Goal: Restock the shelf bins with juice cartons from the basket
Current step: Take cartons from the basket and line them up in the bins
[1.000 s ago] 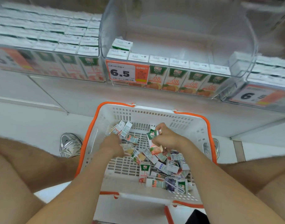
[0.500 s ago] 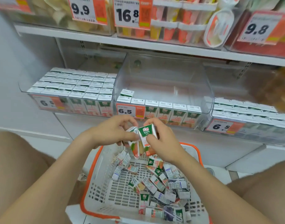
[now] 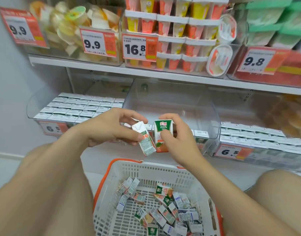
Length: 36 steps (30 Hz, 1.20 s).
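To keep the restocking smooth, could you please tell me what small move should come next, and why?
Probably reach forward and set both cartons into the middle bin, straightening the tilted one first. The left hand holds a tilted carton, the right hand an upright carton, both held clear of the basket, and that bin looks mostly bare behind its front row.

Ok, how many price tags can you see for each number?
9.9 tags: 2
16.8 tags: 1
9.8 tags: 1
6.5 tags: 2
Total: 6
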{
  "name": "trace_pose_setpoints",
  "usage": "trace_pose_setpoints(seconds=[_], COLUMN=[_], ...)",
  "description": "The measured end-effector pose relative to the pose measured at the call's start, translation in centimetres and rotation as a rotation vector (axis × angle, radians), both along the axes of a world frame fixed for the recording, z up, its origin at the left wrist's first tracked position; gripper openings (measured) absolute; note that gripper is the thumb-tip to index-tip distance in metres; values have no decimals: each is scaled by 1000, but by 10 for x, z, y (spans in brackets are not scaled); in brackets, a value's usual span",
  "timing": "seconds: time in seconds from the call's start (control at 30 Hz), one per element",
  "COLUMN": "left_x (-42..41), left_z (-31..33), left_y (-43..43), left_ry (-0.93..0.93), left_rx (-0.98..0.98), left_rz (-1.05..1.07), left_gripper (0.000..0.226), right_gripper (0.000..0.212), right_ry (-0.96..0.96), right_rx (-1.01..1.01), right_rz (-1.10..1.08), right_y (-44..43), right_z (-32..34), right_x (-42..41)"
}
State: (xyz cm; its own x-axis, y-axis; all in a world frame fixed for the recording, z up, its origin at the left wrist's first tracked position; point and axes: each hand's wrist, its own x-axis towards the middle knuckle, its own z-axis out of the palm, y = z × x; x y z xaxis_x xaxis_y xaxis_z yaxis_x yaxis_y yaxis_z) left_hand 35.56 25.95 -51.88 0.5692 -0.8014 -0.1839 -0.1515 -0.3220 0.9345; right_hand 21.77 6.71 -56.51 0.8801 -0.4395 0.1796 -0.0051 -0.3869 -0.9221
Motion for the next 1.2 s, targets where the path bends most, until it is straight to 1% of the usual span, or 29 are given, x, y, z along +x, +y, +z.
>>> trace_pose_setpoints(seconds=[0.07, 0.1, 0.17, 0.2, 0.23, 0.3, 0.33, 0.4, 0.57, 0.67, 0.73, 0.8, 0.87, 0.93, 0.97, 1.0, 1.07, 1.1, 1.13, 1.2], left_x=[4, 5, 7, 10, 13, 19, 22, 31, 55, 62, 65, 66, 63, 59, 58, 58, 59, 61, 63, 64], left_z=[6, 9, 9, 8, 6, 3, 1, -4, -19, -27, -32, -35, -36, -37, -35, -32, -25, -22, -21, -22], left_y=[-4, -9, -21, -28, -34, -45, -51, -63, -90, -98, -102, -103, -103, -101, -100, -97, -89, -84, -79, -67], left_ry=[-81, -164, -342, -390, -415, -460, -489, -557, -810, -946, -1027, -1031, -1045, -1158, -1198, -1208, -1184, -1184, -1182, -1118], left_rx=[-8, -17, -40, -70, -101, -120, -112, -87, 40, 241, 414, 585, 737, 800, 796, 792, 803, 804, 800, 777], left_rz=[28, 65, 197, 264, 312, 345, 349, 357, 316, 178, 47, -48, -105, -108, -89, -64, -21, 4, 33, 112], left_gripper=[39, 35, 36, 36, 35, 33, 34, 38, 46, 50, 52, 52, 45, 30, 23, 28, 51, 57, 61, 65], right_gripper=[33, 33, 34, 36, 38, 46, 49, 48, 36, 22, 26, 30, 26, 17, 18, 23, 28, 30, 35, 50], right_ry=[-11, -21, -42, -51, -54, -49, -40, 10, 208, 343, 409, 444, 488, 557, 572, 580, 574, 571, 574, 577], right_rx=[-43, -80, -135, -140, -141, -164, -193, -314, -551, -553, -531, -548, -563, -534, -529, -521, -483, -480, -470, -492], right_rz=[-18, -39, -92, -116, -132, -116, -82, -17, 72, 189, 265, 317, 355, 383, 385, 382, 353, 323, 305, 284], right_y=[-8, -12, -23, -29, -36, -51, -58, -73, -94, -100, -100, -97, -94, -93, -92, -90, -91, -92, -92, -89], right_z=[7, 11, 18, 20, 22, 26, 28, 30, 24, 15, 8, 4, 1, -3, -3, -3, -4, -4, -5, -6], right_x=[7, 11, 19, 23, 28, 38, 42, 51, 75, 89, 96, 102, 108, 111, 112, 113, 116, 118, 120, 125])
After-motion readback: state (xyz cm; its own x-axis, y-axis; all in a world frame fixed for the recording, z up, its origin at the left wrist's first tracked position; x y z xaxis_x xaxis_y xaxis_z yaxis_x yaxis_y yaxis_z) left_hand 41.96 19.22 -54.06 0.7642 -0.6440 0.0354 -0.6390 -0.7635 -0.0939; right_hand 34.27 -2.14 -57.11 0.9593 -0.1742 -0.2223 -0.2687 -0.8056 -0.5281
